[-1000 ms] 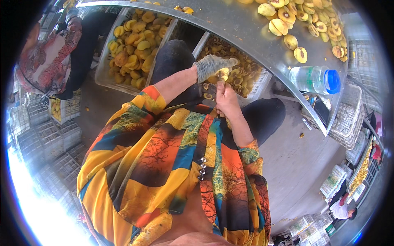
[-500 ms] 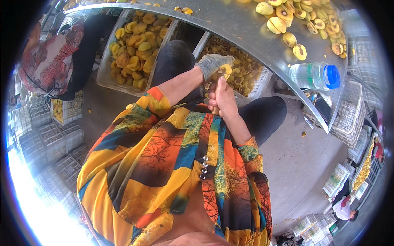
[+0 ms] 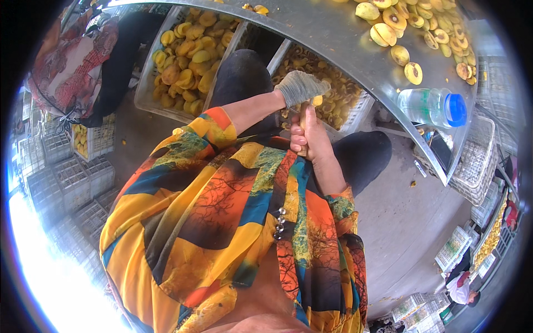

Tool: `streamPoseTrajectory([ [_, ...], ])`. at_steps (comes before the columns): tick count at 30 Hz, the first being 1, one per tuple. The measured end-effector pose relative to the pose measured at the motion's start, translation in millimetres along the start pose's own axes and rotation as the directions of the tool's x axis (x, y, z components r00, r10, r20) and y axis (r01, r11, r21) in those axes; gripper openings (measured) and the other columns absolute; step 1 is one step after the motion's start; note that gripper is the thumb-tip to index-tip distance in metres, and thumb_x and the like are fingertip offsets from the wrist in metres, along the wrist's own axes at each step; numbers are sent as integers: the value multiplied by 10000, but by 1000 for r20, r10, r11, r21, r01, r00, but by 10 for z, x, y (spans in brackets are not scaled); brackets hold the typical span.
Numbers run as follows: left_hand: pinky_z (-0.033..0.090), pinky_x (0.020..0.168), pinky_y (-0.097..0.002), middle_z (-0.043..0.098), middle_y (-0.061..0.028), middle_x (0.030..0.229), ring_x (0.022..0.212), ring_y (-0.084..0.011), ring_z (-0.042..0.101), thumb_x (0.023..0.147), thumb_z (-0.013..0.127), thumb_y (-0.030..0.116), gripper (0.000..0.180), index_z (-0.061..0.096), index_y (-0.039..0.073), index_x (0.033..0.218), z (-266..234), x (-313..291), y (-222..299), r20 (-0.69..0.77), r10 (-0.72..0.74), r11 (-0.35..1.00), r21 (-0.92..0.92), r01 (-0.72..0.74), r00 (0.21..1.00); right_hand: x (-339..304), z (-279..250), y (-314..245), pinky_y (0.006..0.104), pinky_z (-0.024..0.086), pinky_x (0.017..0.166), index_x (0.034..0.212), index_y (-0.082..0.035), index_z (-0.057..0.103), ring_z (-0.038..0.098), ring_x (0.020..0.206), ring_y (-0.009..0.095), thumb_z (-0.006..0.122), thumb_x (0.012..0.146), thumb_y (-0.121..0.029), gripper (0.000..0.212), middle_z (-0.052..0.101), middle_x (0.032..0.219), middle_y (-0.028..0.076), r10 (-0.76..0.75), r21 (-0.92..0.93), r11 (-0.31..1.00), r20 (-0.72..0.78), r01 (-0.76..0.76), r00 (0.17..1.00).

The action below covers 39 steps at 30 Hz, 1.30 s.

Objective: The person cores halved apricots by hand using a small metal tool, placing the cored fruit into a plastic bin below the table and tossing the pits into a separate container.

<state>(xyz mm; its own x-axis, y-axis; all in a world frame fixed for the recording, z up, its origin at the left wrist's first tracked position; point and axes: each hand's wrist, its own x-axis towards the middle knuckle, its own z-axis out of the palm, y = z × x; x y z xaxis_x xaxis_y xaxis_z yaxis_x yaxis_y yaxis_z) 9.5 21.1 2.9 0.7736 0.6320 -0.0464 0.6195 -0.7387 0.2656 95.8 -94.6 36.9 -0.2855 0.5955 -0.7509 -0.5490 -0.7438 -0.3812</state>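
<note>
My left hand (image 3: 300, 88), in a grey knit glove, pinches a peach-like yellow stone-fruit half (image 3: 317, 100) above my knees. My bare right hand (image 3: 312, 135) meets it from below. Its fingers are wrapped round a thin tool with a light-coloured handle (image 3: 302, 151), mostly hidden in the fist. The tool's working end is hidden by the fruit and fingers. Just beyond my hands, a white crate (image 3: 355, 118) holds brownish-yellow fruit pieces and scraps. Left of my knee, another white crate (image 3: 145, 99) is heaped with yellow fruit halves.
Across the top runs a metal table (image 3: 327, 41) with a pile of halved fruit (image 3: 413, 25), stones still in some. A clear bottle with a blue cap (image 3: 433, 107) lies near its edge. At left a person in patterned clothing (image 3: 72, 72) sits close; stacked crates (image 3: 61, 172) stand behind.
The left hand has rolled over the fruit half, so less of it shows. Both hands stay close together; the whole view has shifted slightly.
</note>
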Motion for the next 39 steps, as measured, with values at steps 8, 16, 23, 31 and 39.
streamPoseTrajectory([
  [8,478,549,-367,593,-86,733,682,-258,611,819,473,229,225,537,185,1031,77,-31,16,-60,102,993,59,-98,993,-2,-76,-31,219,267,333,854,-59,412,253,349,40,337,892,-524,473,301,550,-34,58,27,998,63,-59,996],
  [16,489,587,-363,621,-79,831,739,-268,627,787,488,173,229,538,173,1010,143,42,-1,117,39,994,-104,-27,992,-36,-132,-32,213,260,328,857,-55,412,244,348,40,339,901,-503,456,310,552,-26,50,-18,999,49,-50,998],
  [23,478,635,-364,623,-94,883,781,-270,616,811,481,234,236,567,177,1023,201,95,60,274,-15,984,-165,63,962,-13,-182,-2,225,287,325,858,-29,416,269,354,53,342,900,-501,480,330,563,-7,31,-88,996,35,-28,999],
  [31,472,565,-299,609,-51,721,651,-155,590,813,606,297,237,613,68,873,316,-41,91,405,-382,-64,-908,414,830,30,-124,-19,225,299,319,880,-30,416,276,337,49,308,906,-507,490,331,551,-9,26,-51,998,106,-21,994],
  [39,469,455,-300,595,-64,690,563,-207,587,738,685,274,209,558,117,791,9,102,142,550,-308,-819,-568,78,776,258,-337,-58,197,258,293,908,-71,433,260,319,44,290,888,-550,500,312,541,-30,-131,340,937,564,-85,815],
])
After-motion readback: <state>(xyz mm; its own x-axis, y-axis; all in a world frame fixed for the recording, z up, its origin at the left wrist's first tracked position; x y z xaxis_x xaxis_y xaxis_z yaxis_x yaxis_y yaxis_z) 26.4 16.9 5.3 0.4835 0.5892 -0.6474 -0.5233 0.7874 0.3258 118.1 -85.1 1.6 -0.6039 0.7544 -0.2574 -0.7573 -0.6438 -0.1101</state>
